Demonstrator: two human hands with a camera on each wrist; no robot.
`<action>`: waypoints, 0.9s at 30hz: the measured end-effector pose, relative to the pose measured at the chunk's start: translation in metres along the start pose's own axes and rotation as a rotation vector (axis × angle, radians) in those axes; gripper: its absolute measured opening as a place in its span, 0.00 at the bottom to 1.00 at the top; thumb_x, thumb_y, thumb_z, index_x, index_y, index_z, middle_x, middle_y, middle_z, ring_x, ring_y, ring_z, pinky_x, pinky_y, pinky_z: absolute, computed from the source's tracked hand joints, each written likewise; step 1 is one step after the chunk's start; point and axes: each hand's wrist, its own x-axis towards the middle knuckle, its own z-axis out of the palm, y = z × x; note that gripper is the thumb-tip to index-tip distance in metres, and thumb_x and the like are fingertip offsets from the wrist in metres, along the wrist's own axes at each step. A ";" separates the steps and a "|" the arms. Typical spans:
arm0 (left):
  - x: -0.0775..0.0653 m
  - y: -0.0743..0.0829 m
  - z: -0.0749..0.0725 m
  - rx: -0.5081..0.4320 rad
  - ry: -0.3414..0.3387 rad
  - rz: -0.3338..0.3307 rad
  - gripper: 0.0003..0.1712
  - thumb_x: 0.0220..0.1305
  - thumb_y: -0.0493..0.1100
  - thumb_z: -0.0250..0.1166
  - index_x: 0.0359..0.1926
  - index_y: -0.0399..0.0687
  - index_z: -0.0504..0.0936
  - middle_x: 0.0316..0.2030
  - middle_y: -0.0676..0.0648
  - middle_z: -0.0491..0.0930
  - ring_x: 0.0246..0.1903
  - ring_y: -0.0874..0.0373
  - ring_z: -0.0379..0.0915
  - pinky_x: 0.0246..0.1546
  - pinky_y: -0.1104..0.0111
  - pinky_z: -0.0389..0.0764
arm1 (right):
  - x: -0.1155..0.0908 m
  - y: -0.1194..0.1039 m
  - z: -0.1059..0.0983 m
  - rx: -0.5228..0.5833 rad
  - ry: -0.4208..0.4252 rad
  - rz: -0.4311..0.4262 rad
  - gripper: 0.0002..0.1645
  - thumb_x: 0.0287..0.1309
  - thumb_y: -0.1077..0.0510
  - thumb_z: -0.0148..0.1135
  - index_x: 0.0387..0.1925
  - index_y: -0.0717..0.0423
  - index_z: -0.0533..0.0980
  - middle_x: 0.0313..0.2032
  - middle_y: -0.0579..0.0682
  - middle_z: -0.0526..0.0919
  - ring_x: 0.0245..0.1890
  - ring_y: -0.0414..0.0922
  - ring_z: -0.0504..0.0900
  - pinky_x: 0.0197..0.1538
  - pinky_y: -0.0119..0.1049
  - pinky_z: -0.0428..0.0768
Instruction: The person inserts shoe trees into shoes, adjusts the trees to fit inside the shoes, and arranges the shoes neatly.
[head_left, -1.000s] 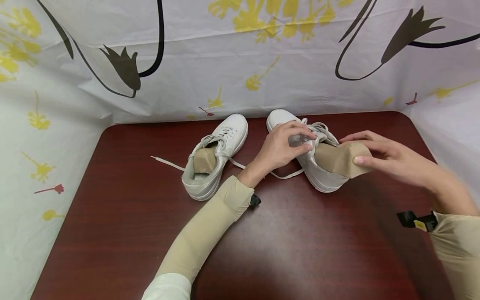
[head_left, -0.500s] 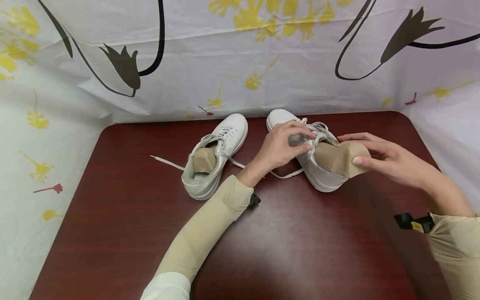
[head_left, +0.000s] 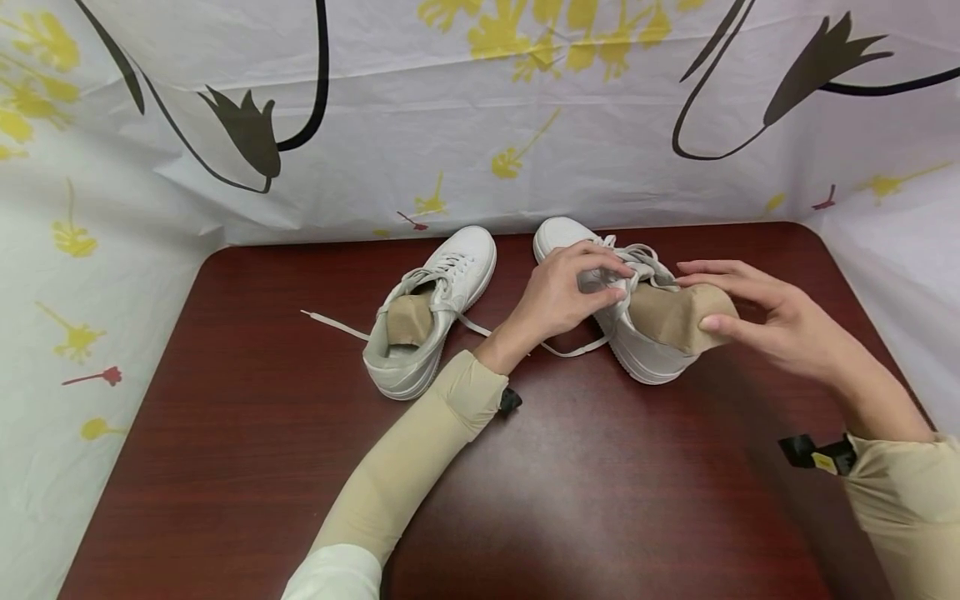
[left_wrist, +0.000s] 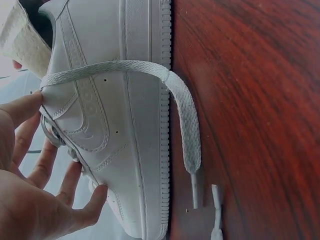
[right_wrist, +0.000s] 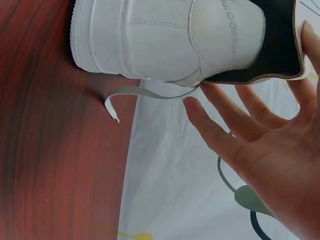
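A white lace-up sneaker stands at the right on the table, its toe pointing away. Out of its opening rises a bent tan insole, whose dark underside faces the right wrist view. My right hand pinches the insole's heel end, thumb on the tan face and fingers on the far side. My left hand holds the sneaker by the lace and collar area, thumb at the collar edge; the left wrist view shows its fingers along the eyelet edge. The insole's front part is hidden inside the sneaker.
Another white sneaker stands to the left, a tan piece inside it. Loose laces trail over the dark red table. A patterned white cloth hangs behind and at both sides.
My right hand and forearm have shifted slightly left, and the insole's heel end has moved a little toward the sneaker. My left hand and both sneakers have stayed in place.
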 end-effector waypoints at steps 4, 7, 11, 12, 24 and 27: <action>0.000 0.000 -0.001 -0.001 -0.002 0.003 0.14 0.60 0.51 0.73 0.48 0.61 0.89 0.50 0.60 0.81 0.56 0.68 0.70 0.56 0.78 0.64 | 0.001 -0.002 0.003 -0.042 0.026 -0.032 0.37 0.46 0.80 0.69 0.61 0.66 0.75 0.63 0.57 0.74 0.66 0.40 0.69 0.62 0.23 0.64; 0.000 0.000 -0.001 0.001 -0.002 0.007 0.14 0.60 0.51 0.73 0.48 0.60 0.88 0.50 0.60 0.80 0.56 0.67 0.70 0.56 0.78 0.64 | 0.003 -0.009 0.005 -0.049 0.049 -0.069 0.38 0.47 0.79 0.68 0.63 0.67 0.73 0.63 0.60 0.74 0.66 0.40 0.69 0.62 0.23 0.64; 0.000 0.001 -0.001 -0.001 -0.005 0.008 0.14 0.61 0.50 0.72 0.48 0.60 0.88 0.49 0.60 0.80 0.56 0.67 0.70 0.55 0.79 0.64 | 0.005 -0.024 0.006 0.025 0.047 -0.117 0.31 0.52 0.78 0.66 0.60 0.72 0.73 0.62 0.69 0.72 0.66 0.45 0.69 0.61 0.26 0.66; 0.000 0.001 -0.001 -0.002 -0.004 0.009 0.14 0.61 0.50 0.72 0.48 0.60 0.88 0.49 0.60 0.81 0.56 0.67 0.70 0.55 0.79 0.64 | 0.005 -0.026 0.006 0.042 0.044 -0.128 0.29 0.53 0.78 0.65 0.59 0.73 0.74 0.62 0.71 0.71 0.66 0.47 0.69 0.61 0.26 0.66; -0.001 0.001 -0.001 -0.017 -0.015 0.030 0.14 0.61 0.49 0.72 0.49 0.59 0.88 0.49 0.59 0.81 0.55 0.68 0.71 0.55 0.81 0.65 | 0.002 -0.015 0.003 0.041 0.004 -0.086 0.42 0.33 0.84 0.71 0.58 0.72 0.75 0.64 0.68 0.71 0.68 0.47 0.68 0.63 0.26 0.65; 0.000 0.000 -0.001 -0.013 -0.013 0.030 0.14 0.61 0.49 0.72 0.49 0.59 0.88 0.49 0.59 0.81 0.55 0.68 0.71 0.54 0.81 0.65 | 0.003 -0.008 0.005 0.032 0.000 -0.066 0.43 0.33 0.85 0.70 0.59 0.71 0.75 0.65 0.66 0.71 0.68 0.46 0.68 0.63 0.25 0.65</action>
